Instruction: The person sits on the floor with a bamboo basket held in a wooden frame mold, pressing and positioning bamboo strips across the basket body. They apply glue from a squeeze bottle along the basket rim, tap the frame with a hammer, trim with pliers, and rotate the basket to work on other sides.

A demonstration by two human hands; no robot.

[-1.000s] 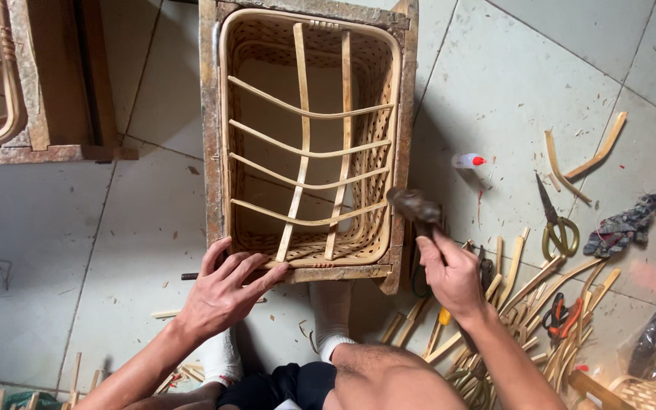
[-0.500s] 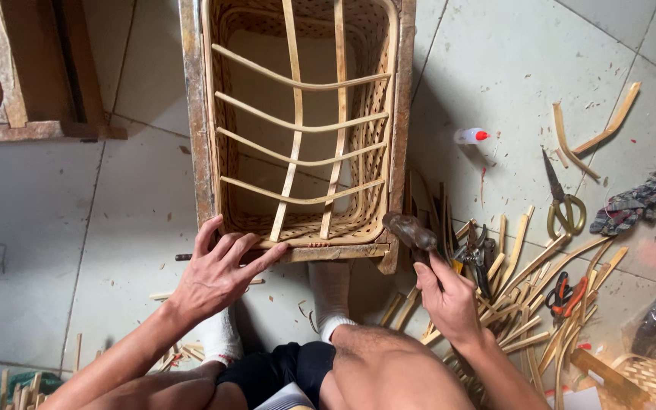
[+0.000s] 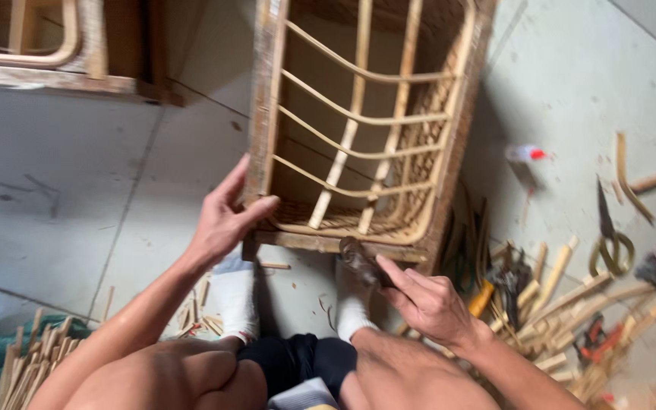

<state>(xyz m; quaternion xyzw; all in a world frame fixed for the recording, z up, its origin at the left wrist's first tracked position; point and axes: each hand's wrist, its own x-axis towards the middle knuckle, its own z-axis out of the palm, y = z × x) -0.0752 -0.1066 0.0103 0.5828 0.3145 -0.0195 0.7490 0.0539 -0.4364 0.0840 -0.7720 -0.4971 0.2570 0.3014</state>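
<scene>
A rattan basket frame in a wooden box form (image 3: 358,144) lies on the tiled floor in front of me, with curved cane ribs across it. My left hand (image 3: 225,216) grips the frame's near left corner, thumb over the wooden edge. My right hand (image 3: 427,304) holds a small dark hammer (image 3: 360,260) by its handle, its head just below the frame's near edge. My feet in white socks (image 3: 237,300) rest under the frame.
Cane offcuts (image 3: 563,304), pliers and other small tools lie in a heap at the right. Scissors (image 3: 607,235) and a small white bottle with a red cap (image 3: 525,154) lie on the floor. Another wooden frame (image 3: 62,57) stands at the upper left.
My left hand slid from the frame's near edge to its left corner. My right hand brought the hammer left, below the near edge. The view moved closer.
</scene>
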